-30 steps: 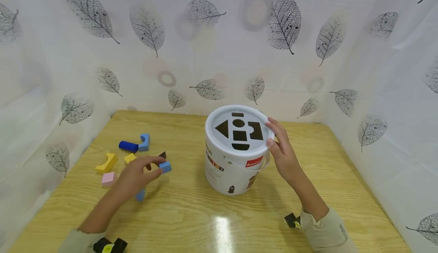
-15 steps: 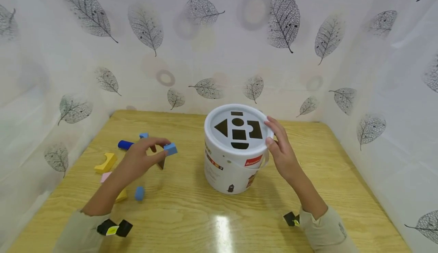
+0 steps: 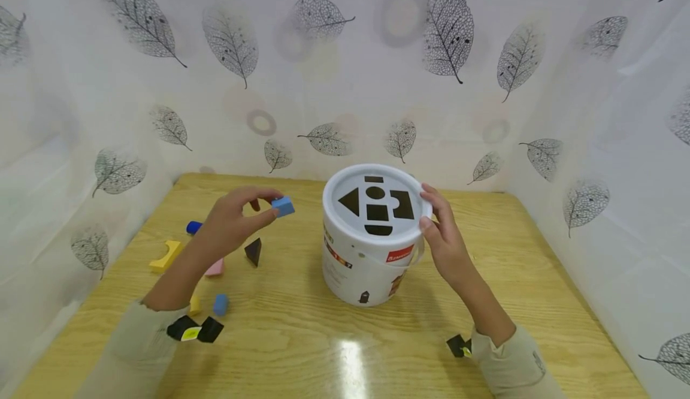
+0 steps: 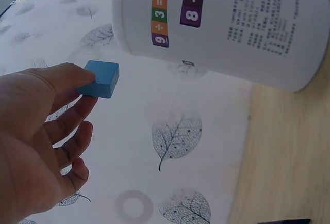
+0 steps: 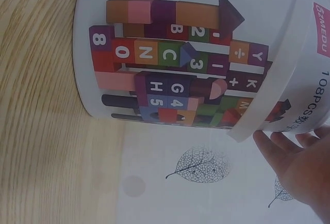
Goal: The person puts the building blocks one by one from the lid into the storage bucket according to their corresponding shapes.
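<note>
A person's left hand (image 3: 232,222) pinches one small blue block (image 3: 283,206) between thumb and fingertips, lifted clear of the wooden table (image 3: 539,267) and held just left of a white bucket (image 3: 356,273), apart from it. In the left wrist view the thumb lies on top of the block with the forefinger beneath, the other fingers loosely curled. The right hand (image 3: 444,237) rests against the right rim of the bucket's lid (image 3: 331,192), fingers lightly bent around the edge; in the right wrist view its fingertips touch the rim.

The lid carries six dark shape cutouts: a slot, a triangle, a circle, a notched square, a plain square and a half-round. What the bucket holds cannot be seen through them.

Six loose pieces lie on the left half of the table: a dark blue cylinder (image 3: 193,227), a yellow arch (image 3: 166,256), a pink block (image 3: 215,268), a dark brown triangle (image 3: 253,251), a light blue piece (image 3: 220,304) and a yellow piece (image 3: 194,304) partly hidden by the forearm.

The bucket stands near the middle of the table. Leaf-printed sheeting (image 3: 604,117) walls in the left, far and right edges. Bare tabletop lies in front of the bucket and to its right.
</note>
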Demonstrator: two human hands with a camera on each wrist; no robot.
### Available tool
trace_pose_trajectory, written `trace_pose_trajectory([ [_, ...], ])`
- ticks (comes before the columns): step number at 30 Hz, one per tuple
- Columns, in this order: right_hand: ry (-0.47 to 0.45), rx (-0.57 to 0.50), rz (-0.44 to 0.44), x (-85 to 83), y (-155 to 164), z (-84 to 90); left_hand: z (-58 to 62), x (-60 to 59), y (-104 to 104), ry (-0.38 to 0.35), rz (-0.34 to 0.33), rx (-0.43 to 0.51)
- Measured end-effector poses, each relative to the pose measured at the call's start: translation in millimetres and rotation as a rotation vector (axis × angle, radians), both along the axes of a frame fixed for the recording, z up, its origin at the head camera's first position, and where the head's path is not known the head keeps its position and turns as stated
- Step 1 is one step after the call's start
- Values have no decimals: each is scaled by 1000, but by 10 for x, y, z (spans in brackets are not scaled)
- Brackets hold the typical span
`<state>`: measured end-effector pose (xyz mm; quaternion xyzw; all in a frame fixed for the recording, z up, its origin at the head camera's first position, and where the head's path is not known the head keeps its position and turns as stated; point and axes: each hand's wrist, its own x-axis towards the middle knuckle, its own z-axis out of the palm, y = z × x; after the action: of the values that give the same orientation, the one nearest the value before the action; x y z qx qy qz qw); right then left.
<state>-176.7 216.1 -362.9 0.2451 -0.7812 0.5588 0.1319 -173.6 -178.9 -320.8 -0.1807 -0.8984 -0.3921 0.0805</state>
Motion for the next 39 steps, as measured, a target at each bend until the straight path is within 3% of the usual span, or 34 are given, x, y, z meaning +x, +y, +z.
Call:
trace_pose_trajectory([
  [6,1,-4,-2,2,5,8,127,-159,139,-12,-43,44],
  [20,7,-7,5,8,19,8,300,-535,482,-45,-110,108],
  [33,14,6,7,-2,19,4,375,-788,789,-33,-173,119],
  [39,14,11,12,-5,18,6,371,-926,929,-24,-252,145],
])
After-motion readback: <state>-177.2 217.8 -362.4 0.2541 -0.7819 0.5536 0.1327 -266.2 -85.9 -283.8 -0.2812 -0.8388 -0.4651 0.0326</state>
